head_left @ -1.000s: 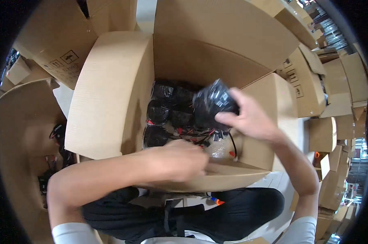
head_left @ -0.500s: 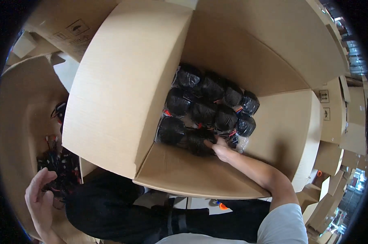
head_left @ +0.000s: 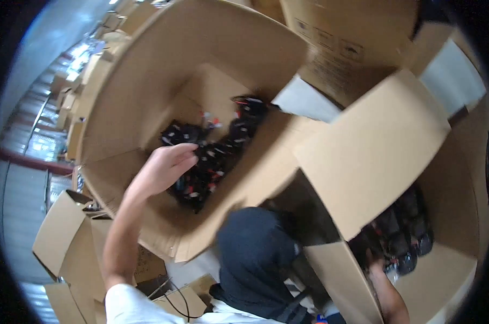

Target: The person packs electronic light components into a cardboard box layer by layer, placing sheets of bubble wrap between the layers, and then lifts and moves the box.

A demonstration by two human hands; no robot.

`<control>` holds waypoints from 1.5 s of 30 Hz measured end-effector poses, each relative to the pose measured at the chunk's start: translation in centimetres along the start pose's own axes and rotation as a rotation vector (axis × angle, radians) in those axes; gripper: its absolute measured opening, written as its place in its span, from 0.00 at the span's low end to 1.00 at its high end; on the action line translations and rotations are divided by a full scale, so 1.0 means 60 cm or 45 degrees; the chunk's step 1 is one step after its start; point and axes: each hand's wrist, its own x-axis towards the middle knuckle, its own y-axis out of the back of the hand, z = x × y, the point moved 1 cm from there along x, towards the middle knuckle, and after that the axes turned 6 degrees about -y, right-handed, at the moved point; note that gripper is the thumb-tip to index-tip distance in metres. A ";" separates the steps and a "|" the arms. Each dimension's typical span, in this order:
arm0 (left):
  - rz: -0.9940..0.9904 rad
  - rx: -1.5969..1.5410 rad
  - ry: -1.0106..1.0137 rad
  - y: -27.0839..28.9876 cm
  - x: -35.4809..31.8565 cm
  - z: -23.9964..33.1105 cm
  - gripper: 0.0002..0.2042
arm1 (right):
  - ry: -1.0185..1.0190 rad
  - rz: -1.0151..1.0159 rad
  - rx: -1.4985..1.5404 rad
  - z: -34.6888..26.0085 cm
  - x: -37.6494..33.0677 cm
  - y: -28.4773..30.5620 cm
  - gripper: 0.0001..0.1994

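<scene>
Nearest us: a dark-clad knee [head_left: 255,237] and a white sleeve [head_left: 131,305]. The right hand [head_left: 377,267] was low inside the right-hand carton [head_left: 455,210], at or just beside some black wrapped bundles [head_left: 404,227]; its fingertips were lost in shadow and blur, so we couldn't tell how wide that grip was or if it had hold of anything. The bundles sat close together, partly cut off from our view by a broad flap [head_left: 385,146].

The left hand [head_left: 171,167] hung inside the big left-hand carton [head_left: 228,48], over the left side of a loose heap of black parts [head_left: 201,186]. Its grip looked part-spread, fingers bent, nothing seen in it; contact we couldn't confirm. Red and white connectors [head_left: 211,121] showed among the parts.

To handle that heap well, we judged, fingers needed to go round one solid body, not a lead, and draw it up slowly so tangles could slip loose; a tug on wires could strain connectors. For the right hand, light pressure seemed best, sparing the wrap and neighbouring bundles.

Farther off we logged a printed carton [head_left: 358,32] and a grey metal wall [head_left: 17,189].
</scene>
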 end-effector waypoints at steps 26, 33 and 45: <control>0.733 0.304 0.862 -0.123 0.004 -0.584 0.44 | -1.867 -0.552 -1.622 -0.489 0.224 -0.159 0.24; 0.592 -0.041 1.299 -0.167 0.090 -0.606 0.49 | -1.807 -0.347 -1.680 -0.553 0.148 -0.105 0.22; 1.067 -0.319 0.943 -0.264 0.186 -0.586 0.21 | -1.660 -0.200 -1.620 -0.561 0.108 -0.051 0.17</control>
